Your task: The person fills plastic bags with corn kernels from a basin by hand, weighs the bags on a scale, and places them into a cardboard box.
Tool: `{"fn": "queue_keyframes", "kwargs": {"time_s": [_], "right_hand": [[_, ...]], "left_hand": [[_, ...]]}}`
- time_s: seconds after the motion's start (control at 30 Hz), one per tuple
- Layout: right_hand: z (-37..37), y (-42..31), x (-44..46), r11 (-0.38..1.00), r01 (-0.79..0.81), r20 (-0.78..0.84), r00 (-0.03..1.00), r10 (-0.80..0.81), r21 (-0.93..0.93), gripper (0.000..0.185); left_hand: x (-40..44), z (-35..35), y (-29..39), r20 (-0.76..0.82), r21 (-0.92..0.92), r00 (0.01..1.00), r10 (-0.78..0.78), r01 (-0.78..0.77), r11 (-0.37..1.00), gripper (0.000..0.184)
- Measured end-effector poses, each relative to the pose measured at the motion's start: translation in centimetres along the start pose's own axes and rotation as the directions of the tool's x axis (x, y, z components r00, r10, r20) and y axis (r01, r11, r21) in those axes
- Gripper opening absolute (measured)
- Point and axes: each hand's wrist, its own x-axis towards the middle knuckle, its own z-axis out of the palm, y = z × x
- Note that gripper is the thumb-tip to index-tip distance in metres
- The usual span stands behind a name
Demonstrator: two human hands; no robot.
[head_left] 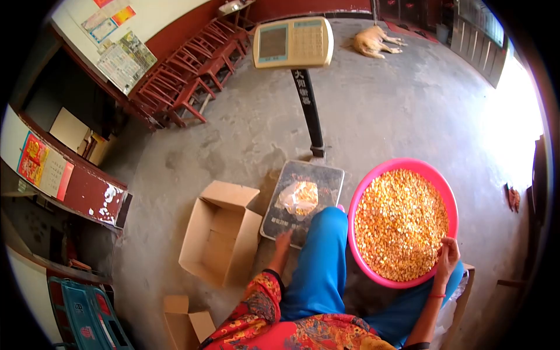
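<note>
Corn kernels [402, 224], grainy, fill a round pink basin [396, 284], right fingers [448, 246] curled, left fingers [284, 237] indistinct, both grips unclear.

Pink basin [453, 216], yellow-orange kernels [399, 224] — blue trousers [318, 262], red floral-patterned shirt [326, 335] — brown box [219, 233], cream scale display [312, 44]

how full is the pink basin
Mostly full: corn kernels spread right across the pink basin, hiding its bottom; their exact depth cannot be told.
</note>
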Motion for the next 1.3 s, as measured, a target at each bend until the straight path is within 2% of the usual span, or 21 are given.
{"fn": "queue_keyframes", "kwargs": {"time_s": [0.07, 0.13, 0.23, 0.27, 0.3, 0.37, 0.43, 0.5, 0.53, 0.57, 0.6, 0.63, 0.67, 0.73, 0.77, 0.8, 0.87, 0.9, 1.1, 1.17, 1.3], "right_hand": [[-0.1, 0.0, 0.0, 1.0, -0.007, -0.013, 1.0, 0.007, -0.009, 0.012], [-0.5, 0.2, -0.2, 0.999, -0.033, 0.005, 0.999, 0.033, -0.026, 0.012], [-0.3, -0.2, -0.2, 0.998, -0.057, 0.032, 0.998, 0.058, -0.023, 0.012], [-0.2, -0.2, -0.2, 0.999, -0.039, 0.022, 0.999, 0.039, -0.024, 0.011], [-0.1, -0.1, -0.2, 0.999, -0.02, 0.009, 1.0, 0.021, -0.025, 0.011], [-0.1, -0.2, 0.0, 0.999, -0.029, -0.014, 0.999, 0.029, -0.04, 0.012], [0.2, -0.8, -0.3, 0.996, -0.04, -0.004, 0.999, 0.04, -0.078, 0.012], [0.0, -0.5, -0.5, 0.996, -0.014, 0.01, 1.0, 0.015, -0.09, 0.012], [0.3, -1.0, -0.5, 0.994, -0.004, 0.001, 1.0, 0.004, -0.109, 0.012], [0.4, -1.3, -0.6, 0.995, -0.02, -0.004, 1.0, 0.02, -0.094, 0.013], [0.5, -1.3, -0.5, 0.995, -0.014, -0.016, 1.0, 0.013, -0.095, 0.012], [0.4, -1.3, -0.6, 0.996, -0.01, -0.025, 1.0, 0.008, -0.094, 0.012], [0.5, -1.4, -0.5, 0.996, -0.006, -0.023, 1.0, 0.004, -0.091, 0.012], [0.7, -1.8, -0.4, 0.993, -0.011, -0.007, 1.0, 0.01, -0.118, 0.012], [0.9, -2.1, -0.4, 0.989, 0.006, -0.006, 1.0, -0.007, -0.149, 0.012], [1.0, -2.4, -0.3, 0.988, 0.007, 0.0, 1.0, -0.007, -0.156, 0.012], [1.2, -2.6, -0.1, 0.981, 0.04, -0.001, 0.999, -0.041, -0.189, 0.013], [1.2, -2.7, 0.0, 0.982, 0.037, -0.015, 0.999, -0.041, -0.188, 0.013], [3.5, -4.6, 2.1, 0.888, 0.306, 0.21, 0.946, -0.245, -0.342, 0.011], [5.4, -4.6, 3.5, 0.843, 0.384, 0.273, 0.916, -0.294, -0.378, 0.012], [9.8, -3.5, 6.3, 0.745, 0.443, 0.405, 0.879, -0.252, -0.498, 0.026]], "left_hand": [[-0.4, 0.3, 2.0, -0.096, -0.04, 0.995, 0.034, -0.038, 0.998, 0.04], [1.7, 0.6, 2.4, -0.268, 0.075, 0.958, 0.105, -0.088, 0.993, 0.042], [0.5, 1.8, 8.4, -0.252, -0.097, 0.967, 0.034, -0.061, 0.993, 0.078], [1.0, 2.8, 8.6, -0.336, -0.139, 0.938, 0.079, -0.132, 0.981, 0.09], [1.6, 3.2, 9.3, -0.324, -0.136, 0.943, 0.073, -0.122, 0.983, 0.09], [3.0, 3.7, 11.2, -0.34, 0.162, 0.929, 0.145, -0.094, 0.982, 0.105], [3.6, 4.7, 13.3, -0.408, 0.418, 0.905, 0.118, 0.071, 0.906, 0.107], [5.6, 4.4, 12.9, -0.317, 0.42, 0.941, 0.122, 0.024, 0.907, 0.089], [10.9, 3.8, 7.4, -0.259, 0.277, 0.944, 0.204, -0.13, 0.952, 0.064], [11.0, 4.0, 8.0, -0.181, 0.304, 0.963, 0.198, -0.137, 0.943, 0.035], [8.7, 4.1, 10.8, -0.266, 0.141, 0.947, 0.181, -0.147, 0.979, 0.019], [11.6, 4.2, 9.0, -0.234, -0.074, 0.967, 0.096, -0.116, 0.991, 0.01], [10.3, 3.7, 11.8, -0.2, -0.079, 0.971, 0.129, -0.147, 0.986, 0.006], [11.2, 3.2, 13.9, -0.13, -0.306, 0.979, 0.158, -0.192, 0.933, 0.006], [10.6, 2.8, 16.9, -0.131, -0.277, 0.991, 0.009, -0.045, 0.96, 0.009], [9.5, 2.6, 19.4, -0.12, -0.26, 0.993, 0.003, -0.034, 0.965, 0.012], [8.7, 2.1, 22.9, -0.036, -0.413, 0.998, 0.047, -0.058, 0.909, 0.014], [8.7, 1.6, 24.2, 0.035, -0.473, 0.987, 0.158, -0.123, 0.872, 0.014], [-1.6, 2.3, 36.4, 0.217, -0.495, 0.914, 0.342, -0.198, 0.846, 0.019], [-5.1, 2.6, 39.7, 0.306, -0.515, 0.846, 0.438, -0.24, 0.823, 0.024], [-11.8, 4.3, 44.8, 0.347, -0.591, 0.767, 0.541, -0.269, 0.761, 0.025]]}}
